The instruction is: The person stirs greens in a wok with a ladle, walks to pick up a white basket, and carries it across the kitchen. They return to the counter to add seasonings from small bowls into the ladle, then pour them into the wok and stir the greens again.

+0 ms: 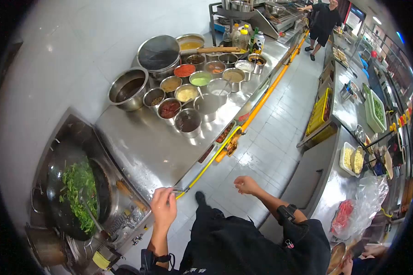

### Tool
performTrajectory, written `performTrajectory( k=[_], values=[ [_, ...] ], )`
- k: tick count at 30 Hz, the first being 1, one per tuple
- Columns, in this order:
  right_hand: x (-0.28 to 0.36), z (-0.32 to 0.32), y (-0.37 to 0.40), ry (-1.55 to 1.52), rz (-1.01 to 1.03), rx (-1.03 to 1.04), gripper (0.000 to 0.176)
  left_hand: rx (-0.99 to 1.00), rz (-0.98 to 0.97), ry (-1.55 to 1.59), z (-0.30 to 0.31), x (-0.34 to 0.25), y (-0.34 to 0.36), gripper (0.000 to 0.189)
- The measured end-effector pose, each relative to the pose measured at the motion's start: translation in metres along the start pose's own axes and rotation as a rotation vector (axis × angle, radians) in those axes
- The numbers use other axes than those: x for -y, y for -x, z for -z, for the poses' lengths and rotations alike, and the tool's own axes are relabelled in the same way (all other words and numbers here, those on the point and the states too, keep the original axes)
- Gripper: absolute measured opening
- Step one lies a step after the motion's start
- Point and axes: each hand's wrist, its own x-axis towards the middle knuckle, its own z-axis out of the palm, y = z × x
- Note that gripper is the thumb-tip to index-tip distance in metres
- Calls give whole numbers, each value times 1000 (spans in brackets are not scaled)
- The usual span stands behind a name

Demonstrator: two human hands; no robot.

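My left hand [164, 206] is at the counter's front edge beside the wok station, fingers bent together against a small shiny piece that I cannot make out. My right hand [246, 184] hangs over the floor in front of my body, its fingers loosely curled with nothing visible in them. Left of my left hand, a wok [55, 192] holds chopped green vegetables [80, 197], with a metal ladle [91, 214] resting in them. Steel pots of sauces and seasonings, among them a red one [185, 70], stand on the steel counter [137, 142].
A yellow hose [206, 168] and pipe [273, 87] run along the counter's front. The right counter holds a tray of pale yellow food [347, 158] and a plastic bag [367, 201]. One person [325, 23] stands far down the aisle; another person's hands [348, 263] show at lower right.
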Motion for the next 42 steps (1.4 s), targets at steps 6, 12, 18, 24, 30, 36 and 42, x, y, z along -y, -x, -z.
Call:
performTrajectory(
  k=[6,12,18,24,30,36,42],
  values=[
    [21,43,-66,263,186,29,19,110,76,152,-75,13,-41,18],
    [75,119,-159,465,355,16,19,179,105,237,-162,22,-119,17],
    [125,217,-186,486,317,-66,21,431,211,525,-248,-13,-203,17],
    [102,328,-225,335,190,-107,18,527,501,724,-326,-17,-249,16],
    [111,426,-314,172,152,-28,19,10,1291,1120,-400,1,-286,25],
    [141,483,-386,-6,167,157,15,-730,1362,1111,-446,-2,-327,24],
    [114,500,-401,-155,132,303,12,-879,1296,1044,-455,-16,-331,18]
  ],
)
